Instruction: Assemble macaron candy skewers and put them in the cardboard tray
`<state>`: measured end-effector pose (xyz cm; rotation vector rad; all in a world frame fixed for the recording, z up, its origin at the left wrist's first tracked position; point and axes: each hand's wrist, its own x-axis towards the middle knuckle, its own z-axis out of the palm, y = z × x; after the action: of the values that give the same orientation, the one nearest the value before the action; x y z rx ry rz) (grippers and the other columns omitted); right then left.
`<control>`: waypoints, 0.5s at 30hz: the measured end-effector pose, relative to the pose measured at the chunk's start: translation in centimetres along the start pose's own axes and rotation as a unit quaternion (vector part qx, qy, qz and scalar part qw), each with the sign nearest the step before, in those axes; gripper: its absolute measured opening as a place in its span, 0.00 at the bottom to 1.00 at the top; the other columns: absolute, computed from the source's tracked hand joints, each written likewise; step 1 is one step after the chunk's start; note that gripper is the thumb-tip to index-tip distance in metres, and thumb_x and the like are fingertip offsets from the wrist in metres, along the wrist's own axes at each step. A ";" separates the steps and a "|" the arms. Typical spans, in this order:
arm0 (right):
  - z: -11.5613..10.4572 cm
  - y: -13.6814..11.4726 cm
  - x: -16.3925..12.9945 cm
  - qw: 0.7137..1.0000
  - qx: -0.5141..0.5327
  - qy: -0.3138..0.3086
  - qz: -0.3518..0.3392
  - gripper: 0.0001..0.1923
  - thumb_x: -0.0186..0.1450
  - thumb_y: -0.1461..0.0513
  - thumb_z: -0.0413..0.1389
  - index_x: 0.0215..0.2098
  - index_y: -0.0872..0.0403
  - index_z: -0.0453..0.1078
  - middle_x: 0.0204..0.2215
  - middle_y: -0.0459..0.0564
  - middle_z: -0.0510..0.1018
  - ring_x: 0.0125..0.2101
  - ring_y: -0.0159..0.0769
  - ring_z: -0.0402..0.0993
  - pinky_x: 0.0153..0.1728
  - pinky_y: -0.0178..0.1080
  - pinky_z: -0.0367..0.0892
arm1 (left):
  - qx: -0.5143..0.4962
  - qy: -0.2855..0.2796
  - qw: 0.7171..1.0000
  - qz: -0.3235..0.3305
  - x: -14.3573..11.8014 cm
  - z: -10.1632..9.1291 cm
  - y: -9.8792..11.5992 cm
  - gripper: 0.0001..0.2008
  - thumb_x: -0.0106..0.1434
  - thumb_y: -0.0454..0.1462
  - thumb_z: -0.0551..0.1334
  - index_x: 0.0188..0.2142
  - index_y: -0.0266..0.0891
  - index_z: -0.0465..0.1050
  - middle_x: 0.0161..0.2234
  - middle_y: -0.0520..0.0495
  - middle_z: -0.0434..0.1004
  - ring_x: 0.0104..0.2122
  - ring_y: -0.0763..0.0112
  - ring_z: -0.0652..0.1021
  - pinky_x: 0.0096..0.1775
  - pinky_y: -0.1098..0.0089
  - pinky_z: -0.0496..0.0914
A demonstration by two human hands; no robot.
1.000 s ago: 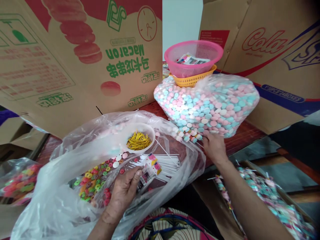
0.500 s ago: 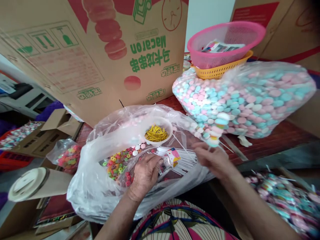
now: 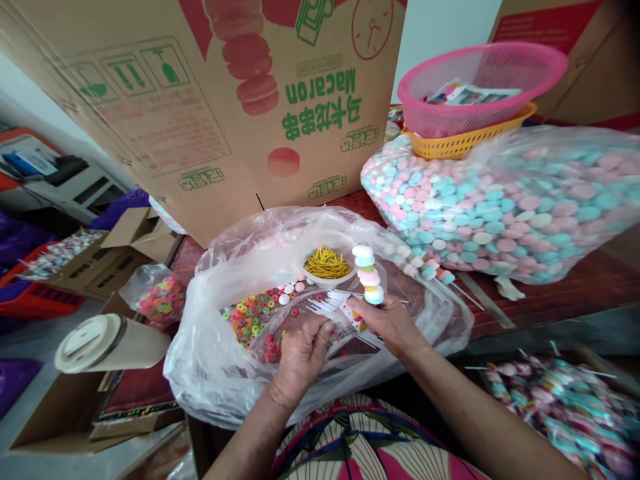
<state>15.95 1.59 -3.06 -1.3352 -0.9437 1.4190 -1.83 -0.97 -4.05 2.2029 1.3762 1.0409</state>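
Candy now stands upright in the right hand [image 3: 387,320]: a short stack of pastel discs [image 3: 369,274] threaded on a stick, pinched at its lower end between thumb and fingers. A second ago that hand was stretched out, fingers spread, to the foot of the big clear bag of pink, blue and white tablets [image 3: 500,200] on the counter [image 3: 550,293]; half a second ago it was on its way back. It has since returned over the open plastic sack [image 3: 210,347] in front of the person, so the stack has come from the far bag to the working spot. The left hand [image 3: 300,350] has scarcely shifted; its fingers stay curled and pressed onto a small printed wrapper [image 3: 345,320] lying on the bundle of white sticks [image 3: 325,303]. Beside them sit coloured ring candies [image 3: 250,317] and a white bowl of yellow twist ties [image 3: 327,263].
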 end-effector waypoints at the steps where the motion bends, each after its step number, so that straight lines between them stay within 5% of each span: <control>1: -0.8 -0.1 -0.1 0.999 -0.034 -0.011 -0.013 0.20 0.49 0.49 0.64 0.19 0.54 0.64 0.14 0.42 0.63 0.19 0.29 0.58 0.22 0.36 0.59 | -0.014 0.011 1.000 -0.005 0.0 -0.2 -0.2 0.11 0.68 0.39 0.53 0.36 0.39 0.73 0.29 0.48 0.79 0.29 0.69 0.78 0.34 0.69 0.72; 4: -4.1 -0.7 -0.5 0.981 -0.151 -0.041 -0.113 0.18 0.54 0.49 0.61 0.22 0.54 0.66 0.17 0.42 0.64 0.20 0.29 0.59 0.21 0.35 0.59 | -0.058 0.040 0.997 -0.011 -0.2 -1.0 -1.0 0.11 0.68 0.40 0.54 0.37 0.39 0.73 0.28 0.50 0.79 0.27 0.72 0.77 0.32 0.71 0.72; 8: -8.2 -1.7 -1.4 0.901 -0.307 -0.101 -0.291 0.11 0.65 0.57 0.53 0.30 0.54 0.71 0.25 0.46 0.72 0.27 0.33 0.69 0.29 0.34 0.65 | -0.065 0.047 0.997 0.019 -0.1 -2.3 -1.7 0.10 0.68 0.39 0.55 0.37 0.40 0.73 0.29 0.50 0.79 0.29 0.71 0.77 0.35 0.71 0.72; 15: -10.8 -3.4 -1.8 0.818 -0.394 -0.081 -0.410 0.09 0.66 0.64 0.51 0.37 0.53 0.74 0.27 0.49 0.76 0.28 0.32 0.73 0.29 0.32 0.68 | -0.075 0.013 0.995 0.060 0.3 -3.4 -2.0 0.10 0.68 0.38 0.55 0.35 0.39 0.73 0.31 0.47 0.79 0.34 0.68 0.78 0.41 0.66 0.71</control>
<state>27.04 0.03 -0.48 -1.0899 -2.0581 0.4437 -5.50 -0.09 -2.88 2.1894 1.1475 1.1793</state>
